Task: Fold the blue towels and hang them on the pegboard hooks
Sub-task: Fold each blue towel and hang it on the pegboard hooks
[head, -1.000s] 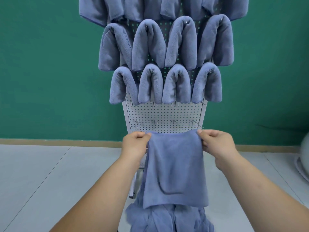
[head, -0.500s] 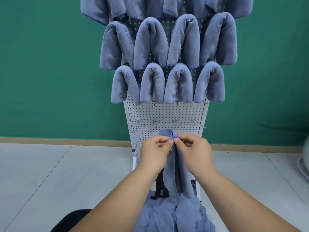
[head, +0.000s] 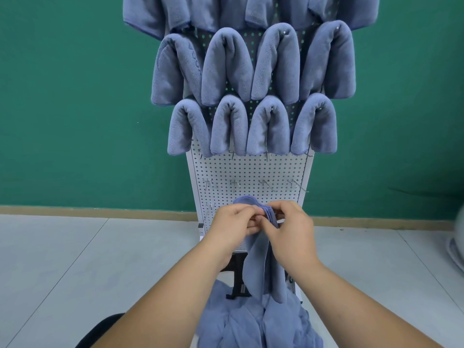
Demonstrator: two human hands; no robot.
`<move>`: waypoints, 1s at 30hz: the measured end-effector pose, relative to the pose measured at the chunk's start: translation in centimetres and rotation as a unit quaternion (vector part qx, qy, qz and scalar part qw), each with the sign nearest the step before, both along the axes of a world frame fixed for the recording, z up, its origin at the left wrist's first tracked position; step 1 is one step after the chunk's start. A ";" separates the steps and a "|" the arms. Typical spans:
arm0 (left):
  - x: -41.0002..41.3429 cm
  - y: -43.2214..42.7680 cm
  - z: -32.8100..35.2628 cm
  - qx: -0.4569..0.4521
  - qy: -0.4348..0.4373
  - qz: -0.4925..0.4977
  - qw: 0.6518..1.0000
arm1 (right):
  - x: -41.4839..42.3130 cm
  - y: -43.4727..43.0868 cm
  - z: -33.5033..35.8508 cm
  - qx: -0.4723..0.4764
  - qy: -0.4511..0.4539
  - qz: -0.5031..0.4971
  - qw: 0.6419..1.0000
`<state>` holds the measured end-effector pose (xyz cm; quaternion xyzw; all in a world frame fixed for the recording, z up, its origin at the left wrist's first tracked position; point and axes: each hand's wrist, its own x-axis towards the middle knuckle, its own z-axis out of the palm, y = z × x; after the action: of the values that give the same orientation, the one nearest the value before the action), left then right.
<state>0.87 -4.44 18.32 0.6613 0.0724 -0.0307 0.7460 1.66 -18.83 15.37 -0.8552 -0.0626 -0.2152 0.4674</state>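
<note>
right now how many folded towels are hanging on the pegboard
8 wholly in view: four in the lowest hung row, four in the row above. A top row is cut off by the frame's edge, so more hang there uncounted.

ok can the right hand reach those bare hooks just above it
Probably yes. The bare hooks sit just above the right hand with only open pegboard between. But it pinches the folded towel together with the left hand, so it would carry that along.
</note>
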 end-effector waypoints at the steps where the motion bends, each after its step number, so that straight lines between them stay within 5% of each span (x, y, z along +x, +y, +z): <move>1: 0.1 0.3 0.1 0.022 0.004 -0.013 1.000 | 0.1 -0.1 0.0 0.003 0.003 0.002 1.000; 7: 1.0 2.6 0.0 0.182 -0.005 0.013 0.983 | 0.8 -0.3 -0.1 -0.005 0.022 0.028 0.999; 12: 1.3 4.7 -1.1 0.480 -0.025 -0.030 0.877 | 2.1 -2.1 0.9 -0.007 0.028 0.016 0.999; 15: 1.1 5.1 -0.9 0.570 -0.074 -0.007 0.818 | 2.6 -3.6 1.5 -0.027 0.040 -0.002 0.999; 23: 1.5 4.9 -0.3 0.602 -0.182 -0.007 0.777 | 3.3 -5.2 0.7 -0.172 0.090 -0.027 0.981; 30: 1.2 5.2 0.0 0.547 -0.157 0.031 0.822 | 3.2 -5.9 1.4 -0.225 0.106 -0.014 0.969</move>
<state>2.05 0.72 18.29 0.9539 -0.0208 0.1412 0.2640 4.82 -24.68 16.76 -0.9570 -0.0477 -0.1100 0.2642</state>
